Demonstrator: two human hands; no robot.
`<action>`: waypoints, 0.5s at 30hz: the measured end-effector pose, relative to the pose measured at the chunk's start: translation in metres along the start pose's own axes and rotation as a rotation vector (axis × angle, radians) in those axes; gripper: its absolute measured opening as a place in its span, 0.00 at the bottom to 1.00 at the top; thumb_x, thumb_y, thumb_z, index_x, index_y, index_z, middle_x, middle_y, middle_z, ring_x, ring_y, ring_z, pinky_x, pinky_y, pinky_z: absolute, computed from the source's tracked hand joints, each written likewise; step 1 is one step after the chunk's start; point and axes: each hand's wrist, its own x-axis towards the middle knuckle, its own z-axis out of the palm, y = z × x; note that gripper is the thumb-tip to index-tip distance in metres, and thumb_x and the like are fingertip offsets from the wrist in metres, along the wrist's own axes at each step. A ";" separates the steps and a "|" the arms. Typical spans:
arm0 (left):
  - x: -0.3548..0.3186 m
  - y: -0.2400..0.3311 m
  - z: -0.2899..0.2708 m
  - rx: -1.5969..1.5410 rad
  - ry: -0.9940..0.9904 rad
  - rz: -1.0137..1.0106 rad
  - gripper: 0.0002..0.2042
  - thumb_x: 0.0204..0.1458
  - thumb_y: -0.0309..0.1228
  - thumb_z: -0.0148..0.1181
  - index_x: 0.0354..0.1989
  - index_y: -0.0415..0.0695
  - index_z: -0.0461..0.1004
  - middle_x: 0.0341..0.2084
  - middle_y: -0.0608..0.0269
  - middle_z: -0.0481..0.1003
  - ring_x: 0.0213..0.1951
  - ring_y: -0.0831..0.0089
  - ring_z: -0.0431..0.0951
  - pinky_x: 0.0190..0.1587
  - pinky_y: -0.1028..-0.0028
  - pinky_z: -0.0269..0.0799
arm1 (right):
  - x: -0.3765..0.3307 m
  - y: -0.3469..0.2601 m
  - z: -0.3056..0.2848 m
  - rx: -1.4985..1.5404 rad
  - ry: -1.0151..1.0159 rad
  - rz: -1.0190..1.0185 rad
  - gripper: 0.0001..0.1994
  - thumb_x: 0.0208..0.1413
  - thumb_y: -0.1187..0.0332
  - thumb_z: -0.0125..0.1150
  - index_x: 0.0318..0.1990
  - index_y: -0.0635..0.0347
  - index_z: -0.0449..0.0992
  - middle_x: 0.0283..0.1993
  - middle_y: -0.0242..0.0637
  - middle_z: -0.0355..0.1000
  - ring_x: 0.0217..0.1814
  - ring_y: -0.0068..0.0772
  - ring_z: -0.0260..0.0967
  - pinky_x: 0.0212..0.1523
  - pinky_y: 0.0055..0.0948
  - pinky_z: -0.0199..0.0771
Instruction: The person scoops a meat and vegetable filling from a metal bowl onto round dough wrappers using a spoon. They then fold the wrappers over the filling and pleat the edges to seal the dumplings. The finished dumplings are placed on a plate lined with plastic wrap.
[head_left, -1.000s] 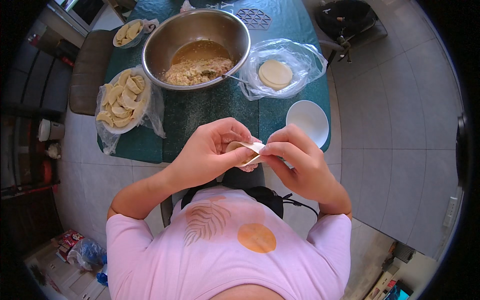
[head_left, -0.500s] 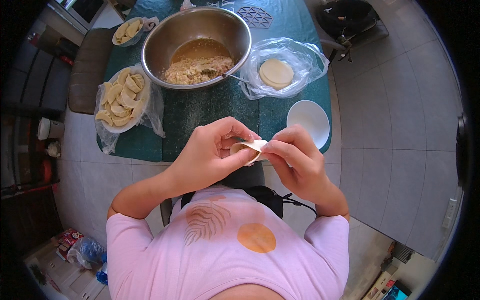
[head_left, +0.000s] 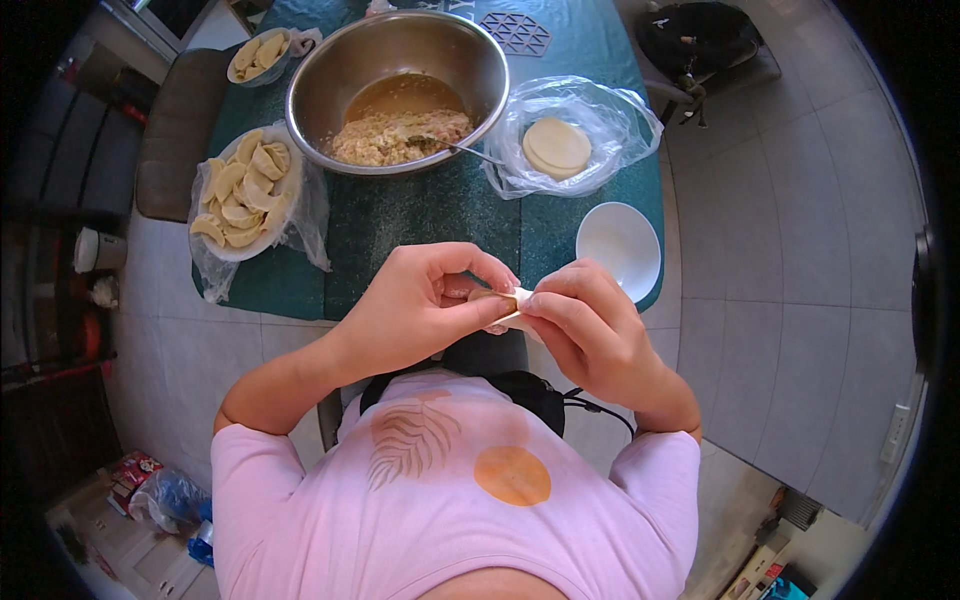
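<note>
Between both hands, just off the table's near edge, is a half-folded dumpling [head_left: 521, 297] of pale dough. My left hand [head_left: 415, 305] cups it, thumb and fingers closed on its left side. The fingertips of my right hand [head_left: 590, 325] pinch the dough edge at its right end. My fingers cover most of it, so I cannot tell how far its rim is joined. Beyond the hands stands a big steel bowl [head_left: 300, 125] of minced filling [head_left: 385, 138], a spoon handle [head_left: 470, 152] leaning over its rim. Round dough wrappers [head_left: 556, 146] lie stacked on a clear plastic bag [head_left: 625, 125].
Shaped dumplings [head_left: 243, 195] fill a plate at the table's left, with a smaller bowl of dumplings [head_left: 262, 55] behind. A white bowl [head_left: 620, 248] stands near the right edge. Flour dusts the green tablecloth [head_left: 400, 225]. A dark bag [head_left: 697, 38] rests on a seat at right.
My fingers have pressed the dough closer together, and its folded opening looks narrower. Both hands stay in nearly the same place, and the view has shifted slightly.
</note>
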 end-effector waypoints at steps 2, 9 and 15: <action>0.000 -0.001 0.000 -0.001 -0.004 0.018 0.05 0.51 0.18 0.56 0.36 0.35 0.73 0.39 0.58 0.74 0.40 0.78 0.75 0.43 0.79 0.73 | -0.001 0.001 0.003 0.042 0.040 0.010 0.14 0.43 0.80 0.63 0.40 0.67 0.70 0.33 0.41 0.66 0.31 0.38 0.65 0.29 0.30 0.67; -0.003 -0.002 -0.001 0.103 -0.047 0.077 0.14 0.49 0.19 0.59 0.45 0.36 0.68 0.41 0.56 0.73 0.43 0.77 0.74 0.46 0.77 0.71 | -0.002 -0.003 0.003 0.052 0.031 0.106 0.13 0.44 0.81 0.63 0.39 0.66 0.71 0.35 0.42 0.66 0.32 0.39 0.66 0.29 0.30 0.68; 0.007 -0.021 -0.007 0.101 -0.166 0.302 0.28 0.45 0.21 0.63 0.55 0.41 0.58 0.52 0.56 0.64 0.55 0.71 0.64 0.57 0.70 0.61 | -0.003 -0.003 0.006 0.106 0.210 0.167 0.11 0.45 0.82 0.62 0.38 0.65 0.71 0.38 0.43 0.65 0.34 0.38 0.67 0.32 0.28 0.68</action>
